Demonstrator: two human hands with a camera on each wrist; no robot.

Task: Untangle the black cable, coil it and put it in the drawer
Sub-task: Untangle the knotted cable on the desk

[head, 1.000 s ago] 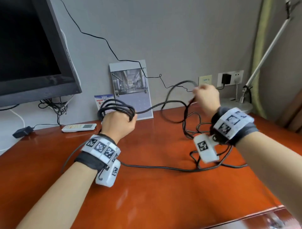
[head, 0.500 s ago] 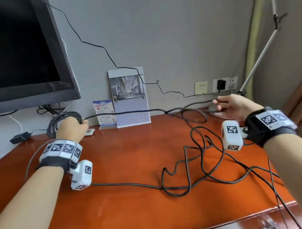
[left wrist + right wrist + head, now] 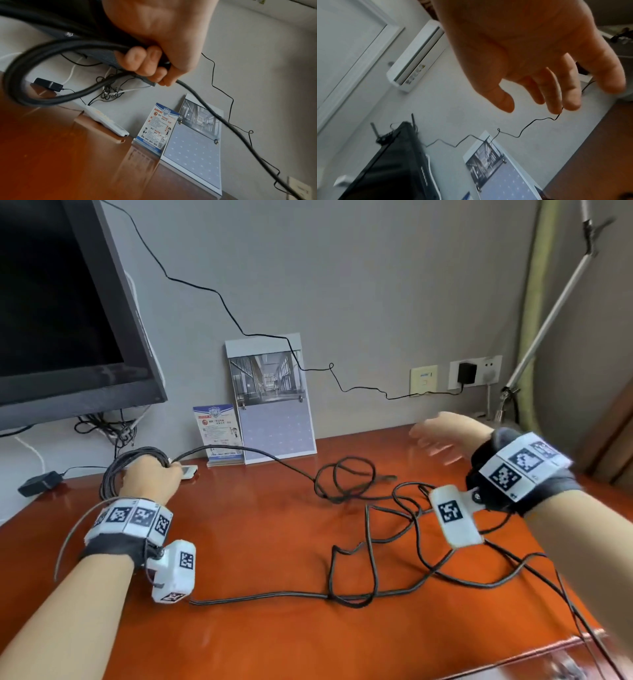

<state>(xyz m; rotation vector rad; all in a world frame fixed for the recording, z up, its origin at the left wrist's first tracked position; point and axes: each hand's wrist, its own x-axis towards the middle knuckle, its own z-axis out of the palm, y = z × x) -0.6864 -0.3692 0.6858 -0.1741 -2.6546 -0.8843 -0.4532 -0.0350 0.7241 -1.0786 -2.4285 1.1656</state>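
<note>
My left hand (image 3: 152, 477) grips a bundle of coiled black cable (image 3: 113, 470) at the back left of the desk; in the left wrist view the fingers (image 3: 145, 63) are curled round the coil (image 3: 20, 75). From the fist the cable runs right and drops into loose tangled loops (image 3: 370, 546) across the middle and right of the desk. My right hand (image 3: 442, 436) hovers above the desk's back right with fingers spread and holds nothing; the right wrist view shows its palm (image 3: 530, 47) empty. The drawer front (image 3: 565, 662) shows at the lower right corner.
A dark monitor (image 3: 61, 302) stands at the back left over a knot of wires (image 3: 109, 429). A calendar (image 3: 274, 402), a small card (image 3: 219, 433) and a white remote (image 3: 186, 472) line the wall. A lamp arm (image 3: 548, 313) rises at the right by a wall socket (image 3: 474, 371).
My right hand has let go of the cable and opened; the stretched strand has dropped onto the desk in loops. My left hand keeps hold of the coil at the left.
</note>
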